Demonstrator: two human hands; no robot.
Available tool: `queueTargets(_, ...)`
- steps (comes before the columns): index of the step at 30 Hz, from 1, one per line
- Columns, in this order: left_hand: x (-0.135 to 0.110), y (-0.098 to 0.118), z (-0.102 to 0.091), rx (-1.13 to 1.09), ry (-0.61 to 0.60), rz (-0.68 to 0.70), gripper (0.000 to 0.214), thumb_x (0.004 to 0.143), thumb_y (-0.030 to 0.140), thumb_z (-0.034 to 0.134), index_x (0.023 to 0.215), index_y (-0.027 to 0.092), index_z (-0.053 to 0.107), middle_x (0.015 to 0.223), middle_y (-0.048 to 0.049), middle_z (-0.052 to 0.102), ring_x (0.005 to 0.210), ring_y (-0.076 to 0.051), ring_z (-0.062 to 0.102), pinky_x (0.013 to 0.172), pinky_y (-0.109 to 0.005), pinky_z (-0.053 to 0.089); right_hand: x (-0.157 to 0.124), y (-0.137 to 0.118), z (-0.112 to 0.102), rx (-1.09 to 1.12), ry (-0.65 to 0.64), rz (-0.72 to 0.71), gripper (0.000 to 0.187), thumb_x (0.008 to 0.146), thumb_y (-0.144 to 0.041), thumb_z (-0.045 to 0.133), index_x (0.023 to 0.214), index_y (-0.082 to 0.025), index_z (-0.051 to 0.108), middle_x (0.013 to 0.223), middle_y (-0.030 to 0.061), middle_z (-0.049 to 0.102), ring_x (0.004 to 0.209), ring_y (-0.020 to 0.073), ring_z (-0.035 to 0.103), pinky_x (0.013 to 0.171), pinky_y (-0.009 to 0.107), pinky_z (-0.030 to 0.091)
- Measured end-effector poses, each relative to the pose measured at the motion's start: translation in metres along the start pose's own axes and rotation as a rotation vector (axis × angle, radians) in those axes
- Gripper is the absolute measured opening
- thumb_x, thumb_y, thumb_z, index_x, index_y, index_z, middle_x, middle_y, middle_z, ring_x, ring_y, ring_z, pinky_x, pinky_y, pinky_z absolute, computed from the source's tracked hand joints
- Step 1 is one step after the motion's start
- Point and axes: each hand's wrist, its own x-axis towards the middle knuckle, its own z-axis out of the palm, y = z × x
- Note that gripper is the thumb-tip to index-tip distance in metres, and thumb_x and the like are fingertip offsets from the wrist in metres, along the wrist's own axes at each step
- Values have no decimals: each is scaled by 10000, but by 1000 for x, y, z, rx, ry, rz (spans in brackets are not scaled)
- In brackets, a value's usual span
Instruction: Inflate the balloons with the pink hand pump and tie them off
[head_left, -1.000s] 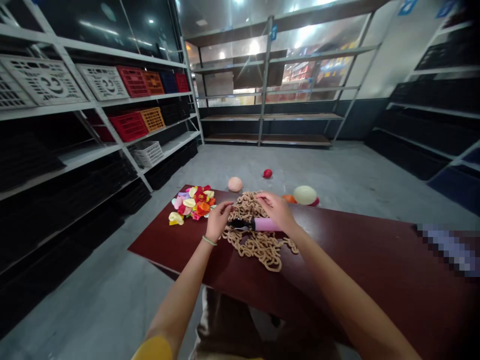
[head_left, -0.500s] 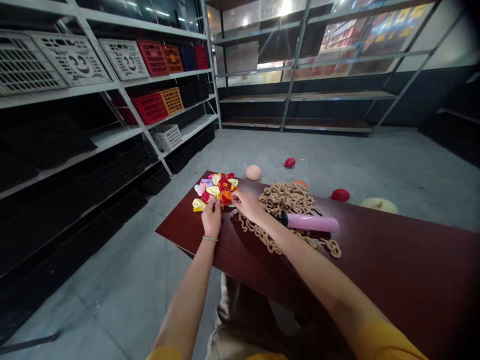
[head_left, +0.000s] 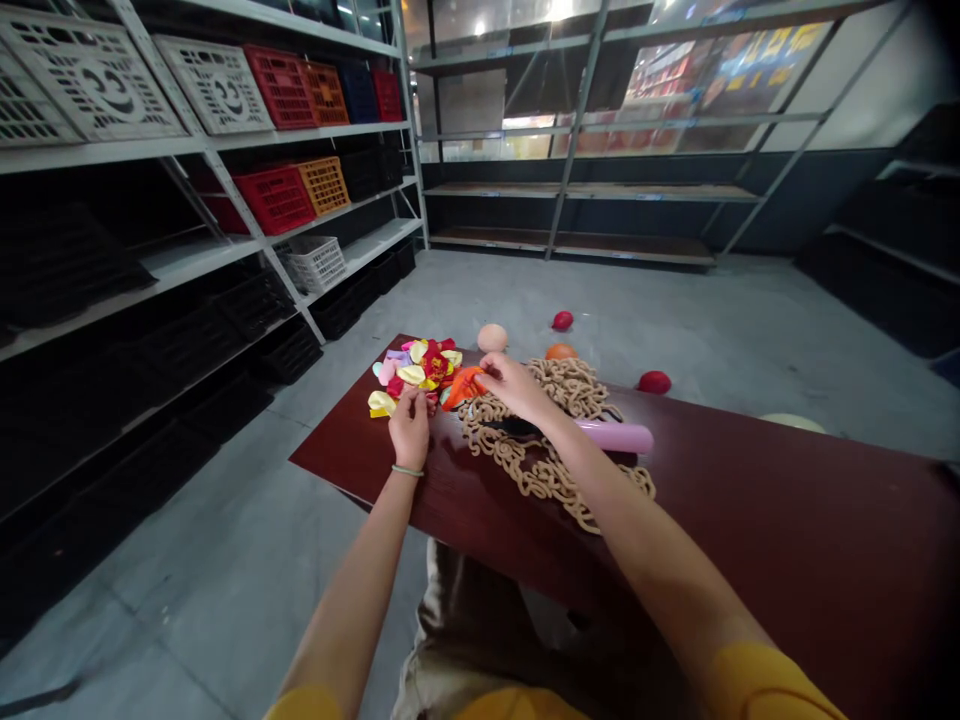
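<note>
A heap of limp, uninflated balloons (head_left: 411,374) in yellow, red, pink and purple lies at the left end of the dark red table (head_left: 750,490). My right hand (head_left: 516,388) pinches a limp orange balloon (head_left: 465,384) at the heap's right side. At the near edge of the heap, my left hand (head_left: 409,430) has its fingers closed together; whatever they may hold cannot be made out. Beneath and beside my right forearm lies a tangle of tan, cord-like strands (head_left: 566,385). A pink hand pump (head_left: 616,436) with a dark end rests on it, partly hidden by the forearm.
Blown-up balloons lie on the floor beyond the table: a peach one (head_left: 493,338), an orange one (head_left: 561,352), a red one (head_left: 654,382) and others. Metal shelving with plastic crates (head_left: 276,198) stands along the left, and more racks (head_left: 637,192) at the back.
My right hand has drawn the orange balloon rightward, away from the heap. My left hand stays at the heap's near edge. The view has shifted slightly right.
</note>
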Motion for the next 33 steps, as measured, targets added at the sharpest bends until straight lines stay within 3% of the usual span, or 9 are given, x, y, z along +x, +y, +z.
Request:
queueTargets(5,-7,26,18,-198,-187,-59,341,907,474,546,1005,168,660,884,-75,691,783,-180,666,715,-304,561,-35,-5,-62,129,19,8,128,922,-302,532,1011,-236,596,990,28,696,873,167,659,784,313,514)
queueTargets(8,-21,54,46,-399,-431,-180,407,906,522,537,1033,158,669,991,-110,717,901,-218,692,771,-340,574,-53,-5,-89,212,37,30,113,902,-299,567,975,-231,621,967,29,702,865,167,664,790,314,517)
queueTargets(12,-51,85,93,-594,-795,-322,522,919,592,465,1119,157,673,1076,-137,724,993,-253,694,831,-387,566,-78,-5,-121,160,71,38,111,881,-285,577,939,-216,643,910,18,689,813,151,642,760,300,503)
queueTargets(14,-66,96,113,-608,-919,-365,547,910,615,460,1134,165,676,1035,-134,737,970,-258,703,818,-385,565,-90,-4,-135,99,98,46,113,867,-276,583,924,-208,652,902,15,686,805,145,630,761,297,494)
queueTargets(18,-84,107,140,-553,-1143,-409,460,827,522,659,1090,145,677,922,-109,741,777,-213,712,707,-322,562,-114,7,-158,78,149,131,116,841,-271,592,892,-196,664,858,8,692,759,136,622,727,285,489)
queueTargets(23,-93,105,152,-455,-1305,-468,363,775,441,739,943,124,679,758,-37,678,558,-98,593,575,-231,511,-133,32,-168,156,220,254,143,804,-305,630,876,-193,681,791,6,692,708,139,618,661,272,489)
queueTargets(28,-98,98,140,-490,-1424,-626,346,834,444,674,980,132,708,602,28,543,408,-46,393,417,-198,419,-141,56,-157,245,268,276,185,816,-342,617,921,-197,663,854,27,722,766,159,661,708,294,530)
queueTargets(33,-94,96,130,-475,-1506,-675,326,831,434,683,938,129,723,644,-13,615,461,-79,533,479,-222,490,-142,68,-143,214,254,282,216,829,-369,611,949,-204,681,884,26,732,782,170,678,717,304,549)
